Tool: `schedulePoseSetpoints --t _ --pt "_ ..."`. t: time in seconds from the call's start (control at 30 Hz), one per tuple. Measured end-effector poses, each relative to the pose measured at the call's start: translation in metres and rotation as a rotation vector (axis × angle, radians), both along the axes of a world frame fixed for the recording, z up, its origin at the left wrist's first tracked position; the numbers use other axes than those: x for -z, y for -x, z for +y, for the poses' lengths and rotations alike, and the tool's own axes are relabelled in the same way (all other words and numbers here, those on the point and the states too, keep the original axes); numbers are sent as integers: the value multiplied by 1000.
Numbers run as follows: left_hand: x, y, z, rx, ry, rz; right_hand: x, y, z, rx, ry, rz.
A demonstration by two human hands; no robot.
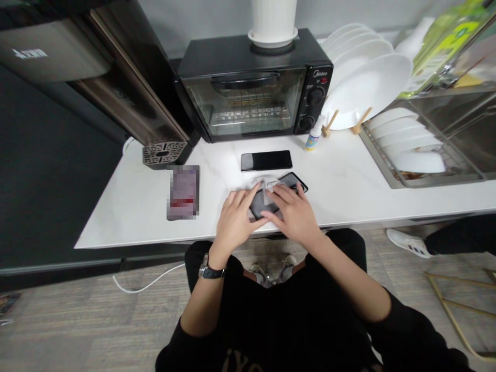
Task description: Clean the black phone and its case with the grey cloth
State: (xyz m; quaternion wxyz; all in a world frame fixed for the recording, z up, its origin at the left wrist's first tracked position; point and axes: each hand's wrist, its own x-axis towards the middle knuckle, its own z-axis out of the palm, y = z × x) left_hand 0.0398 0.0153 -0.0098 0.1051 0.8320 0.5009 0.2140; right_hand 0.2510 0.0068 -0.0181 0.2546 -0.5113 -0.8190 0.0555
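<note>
A dark grey phone (263, 203) lies aslant near the counter's front edge, largely covered by my hands. Its black-edged far end (293, 180) shows beyond my right fingers. On top is a thin, crumpled, light grey cloth (267, 185). My left hand (237, 214) grips the phone's left side, thumb low and index finger at the cloth. With bent fingers my right hand (291, 209) presses the cloth on the phone. Both thumbs meet at the near edge. Another black phone (266, 160) rests flat just behind, touched by neither hand.
A white spray bottle (314, 134) stands before a black toaster oven (248, 85). White plates (368, 77) lean in a rack at right, beside a sink (391, 173). At left are a pixelated flat item (183, 192) and a drinks machine (163, 153). Another person's shoe (408, 243) is on the floor.
</note>
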Motion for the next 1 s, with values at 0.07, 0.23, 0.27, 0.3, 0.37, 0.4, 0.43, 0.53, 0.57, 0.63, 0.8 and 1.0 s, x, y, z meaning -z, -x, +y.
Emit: schedulePoseSetpoints --t 0.07,0.23,0.27,0.3,0.37,0.4,0.43,0.53,0.57,0.63,0.8,1.0 --pt "0 -1 0 -11 -8 0 0 -16 10 162 -37 -31" --pt "1 0 0 -3 -5 1 -4 7 -6 60 -50 -19" --pt "1 1 0 -4 -4 4 -4 17 -14 -40 -35 3" --pt "2 1 0 -9 -2 8 -4 26 -21 -129 -20 25" --pt "2 1 0 -20 2 12 -4 32 -30 -209 0 68" --pt "3 1 0 -22 2 7 -3 29 -30 -192 -3 81" --pt "3 1 0 -21 -1 -2 -1 23 -27 -142 -11 83" --pt "2 -1 0 -18 -10 -14 2 -5 -11 102 -55 36" --pt "2 -1 0 -24 -12 -12 2 -12 -6 177 -67 13" --pt "2 -2 0 -32 -9 -9 3 -15 -5 237 -80 -16" --pt "1 0 0 -24 14 5 1 11 -30 -175 -21 12" --pt "0 -2 0 -24 4 -9 -1 -18 -5 72 -45 -36"
